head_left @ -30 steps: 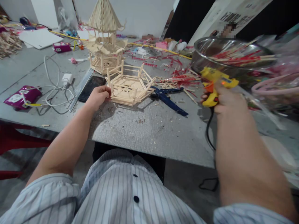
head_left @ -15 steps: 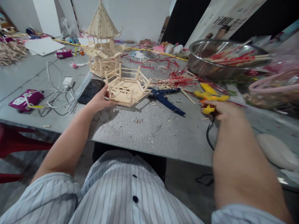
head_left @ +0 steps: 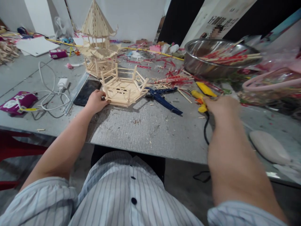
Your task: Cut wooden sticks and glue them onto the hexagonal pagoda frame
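Note:
A low hexagonal frame of pale wooden sticks point(head_left: 123, 87) stands on the grey table point(head_left: 150, 131). My left hand point(head_left: 95, 101) rests against its left side, fingers curled on its edge. My right hand point(head_left: 222, 105) lies over the handle of a yellow glue gun point(head_left: 204, 94), which is down on the table at the right with its black cord point(head_left: 206, 130) trailing off the front edge. The hand is blurred, its fingers bent round the handle.
A tall stick pagoda point(head_left: 98, 44) stands behind the frame. Blue pliers point(head_left: 163, 97) lie to its right, a dark phone point(head_left: 87, 91) and a white charger with cable point(head_left: 63, 83) to its left. A steel bowl point(head_left: 218, 58) of red-tipped sticks sits at the back right. Red scraps litter the table.
My right hand has lowered the glue gun from the air down onto the table. My left hand has stayed at the frame's left side.

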`<state>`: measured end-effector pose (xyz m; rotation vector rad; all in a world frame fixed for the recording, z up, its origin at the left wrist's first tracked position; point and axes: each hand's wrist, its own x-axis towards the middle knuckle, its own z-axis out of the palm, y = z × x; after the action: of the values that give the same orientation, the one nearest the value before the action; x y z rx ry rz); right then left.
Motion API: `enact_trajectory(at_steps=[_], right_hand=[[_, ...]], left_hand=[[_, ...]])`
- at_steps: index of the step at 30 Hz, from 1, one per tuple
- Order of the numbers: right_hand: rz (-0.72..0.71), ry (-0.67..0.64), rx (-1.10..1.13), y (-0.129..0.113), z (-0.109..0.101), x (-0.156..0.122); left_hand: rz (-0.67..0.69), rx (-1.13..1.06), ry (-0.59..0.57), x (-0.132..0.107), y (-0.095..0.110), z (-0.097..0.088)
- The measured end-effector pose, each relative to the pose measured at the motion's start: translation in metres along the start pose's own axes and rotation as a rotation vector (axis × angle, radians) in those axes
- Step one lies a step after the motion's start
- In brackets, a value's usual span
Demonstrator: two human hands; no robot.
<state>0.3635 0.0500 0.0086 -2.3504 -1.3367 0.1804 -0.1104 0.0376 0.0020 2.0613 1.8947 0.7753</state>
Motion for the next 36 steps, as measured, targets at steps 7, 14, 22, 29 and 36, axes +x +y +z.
enact_trajectory(at_steps=[7, 14, 22, 29, 36], right_hand=[[-0.534, 0.004, 0.025, -0.069, 0.015, -0.057], [-0.854, -0.164, 0.258, -0.138, 0.042, -0.070], [-0.808, -0.251, 0.468, -0.179, 0.072, -0.059], [-0.814, -0.322, 0.631, -0.156, 0.063, -0.076], [-0.868, -0.309, 0.659, -0.137, 0.047, -0.109]], left_hand=[[-0.103, 0.149, 0.056, -0.003, 0.007, -0.004], [-0.137, 0.158, 0.059, -0.004, 0.014, -0.007], [-0.093, 0.061, 0.091, -0.005, 0.013, -0.004], [-0.139, -0.029, 0.136, -0.001, 0.006, -0.003], [-0.157, -0.102, 0.166, 0.007, -0.002, 0.002]])
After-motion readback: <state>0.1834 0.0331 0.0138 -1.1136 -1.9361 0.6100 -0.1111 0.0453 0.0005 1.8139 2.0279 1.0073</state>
